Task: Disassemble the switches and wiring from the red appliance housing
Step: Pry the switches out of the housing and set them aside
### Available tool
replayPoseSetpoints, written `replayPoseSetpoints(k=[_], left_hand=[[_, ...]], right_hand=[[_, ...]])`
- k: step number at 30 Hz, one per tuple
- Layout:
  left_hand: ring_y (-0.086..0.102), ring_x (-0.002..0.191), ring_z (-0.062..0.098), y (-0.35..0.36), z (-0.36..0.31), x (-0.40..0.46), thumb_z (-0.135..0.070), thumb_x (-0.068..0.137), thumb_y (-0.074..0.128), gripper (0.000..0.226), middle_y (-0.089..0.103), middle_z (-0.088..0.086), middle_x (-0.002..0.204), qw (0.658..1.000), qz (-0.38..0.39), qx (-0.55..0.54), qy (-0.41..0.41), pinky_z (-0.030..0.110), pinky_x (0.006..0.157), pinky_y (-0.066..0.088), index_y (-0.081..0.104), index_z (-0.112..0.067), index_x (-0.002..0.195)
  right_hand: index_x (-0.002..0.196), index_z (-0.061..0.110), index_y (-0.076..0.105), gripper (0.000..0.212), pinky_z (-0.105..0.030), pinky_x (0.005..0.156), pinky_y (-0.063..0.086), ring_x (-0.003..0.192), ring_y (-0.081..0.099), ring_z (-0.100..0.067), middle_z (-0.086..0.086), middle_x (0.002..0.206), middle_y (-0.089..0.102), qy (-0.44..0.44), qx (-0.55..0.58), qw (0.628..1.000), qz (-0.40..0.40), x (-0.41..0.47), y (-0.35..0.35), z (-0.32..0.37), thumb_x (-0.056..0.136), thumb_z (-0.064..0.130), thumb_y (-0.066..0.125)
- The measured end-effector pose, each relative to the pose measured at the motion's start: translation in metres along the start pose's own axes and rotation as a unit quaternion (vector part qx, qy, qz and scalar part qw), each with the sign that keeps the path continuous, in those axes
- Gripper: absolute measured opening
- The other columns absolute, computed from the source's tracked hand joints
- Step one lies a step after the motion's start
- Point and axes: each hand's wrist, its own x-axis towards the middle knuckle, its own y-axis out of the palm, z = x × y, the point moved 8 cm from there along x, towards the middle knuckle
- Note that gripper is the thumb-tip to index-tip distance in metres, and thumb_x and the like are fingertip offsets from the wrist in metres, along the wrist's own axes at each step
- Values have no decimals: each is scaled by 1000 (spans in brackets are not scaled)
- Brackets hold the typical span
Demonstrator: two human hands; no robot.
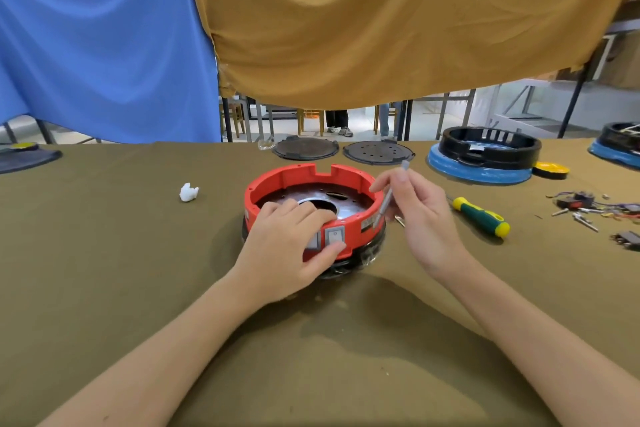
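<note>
Two bare hands work on a red ring-shaped housing at the middle of a cloth-covered table.

Nearest, the left hand [294,239] grips the near rim of the red housing [304,177], fingers curled over the edge into the hollow and thumb pressed on the outer wall just below a grey rocker switch [335,236]; a second switch beside it is mostly hidden by the hand. The right hand [419,215] pinches a thin grey metal tool [389,198], held tilted with its lower tip at the housing's right outer wall. To the right lies a green-and-yellow screwdriver [483,217], and further right a heap of loose wires and switches [595,208]. A crumpled white scrap [188,192] sits left. Farther off lie two dark round plates [343,149] and a blue-and-black housing [485,158].
</note>
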Motion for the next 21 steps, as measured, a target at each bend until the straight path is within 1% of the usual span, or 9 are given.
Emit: replayPoseSetpoints(k=[2,3,6,9,11,13,16,19,21], left_hand=[[57,91,13,-2,0,0,-53,91,53,41,68,-9,101,1000,-18,0,5,33,80,41,69,-22,113],[57,90,14,-2,0,-1,-53,91,54,41,68,-9,101,1000,-24,1,9,33,80,41,70,-21,112],[57,88,14,-1,-1,-2,-53,90,57,41,68,-9,100,999,-40,-1,15,33,79,40,71,-20,110],[57,87,13,-1,-1,-1,-51,89,58,39,68,-9,99,999,-49,-6,21,32,78,40,71,-19,109],[57,88,13,-2,-1,-2,-50,89,58,39,69,-8,99,998,-49,-13,22,32,78,40,72,-19,109],[57,88,13,-2,-1,-1,-50,89,58,40,69,-8,100,998,-48,-19,21,34,78,41,72,-18,110],[57,89,13,-2,0,-2,-51,89,58,41,69,-9,100,998,-47,-24,17,35,78,42,72,-19,111],[57,90,13,-2,1,-2,-52,89,58,42,69,-8,101,998,-49,-26,14,35,79,42,72,-19,111],[57,92,13,-1,1,-2,-52,89,58,43,70,-8,101,998,-46,-29,13,36,80,42,72,-19,111]], right_hand=[[88,12,64,33,-30,62,52,66,61,-18,-2,72,62,-11,44,999,25,-3,7,6,101,34,44],[88,11,63,30,-29,62,55,65,64,-20,-2,72,64,-20,56,998,24,-5,8,8,99,34,46],[91,7,62,26,-35,67,61,74,71,-27,1,77,67,-34,74,997,2,-5,6,11,97,29,50],[94,5,62,16,-31,67,62,79,73,-23,4,80,68,-32,91,995,10,-6,6,9,97,19,54],[94,10,63,9,-29,68,61,82,74,-20,7,81,68,-35,84,996,21,-7,11,9,98,13,55],[94,14,63,9,-26,68,60,84,73,-18,10,83,68,-41,71,996,27,-8,14,10,98,12,55],[95,16,62,8,-28,69,61,85,73,-17,12,84,68,-47,54,997,29,-8,15,11,98,18,55],[95,17,62,14,-34,70,62,85,73,-19,13,84,68,-49,33,998,30,-8,15,12,95,29,55],[95,16,62,15,-33,69,62,84,73,-18,14,84,68,-59,11,998,31,-7,15,14,96,29,55]])
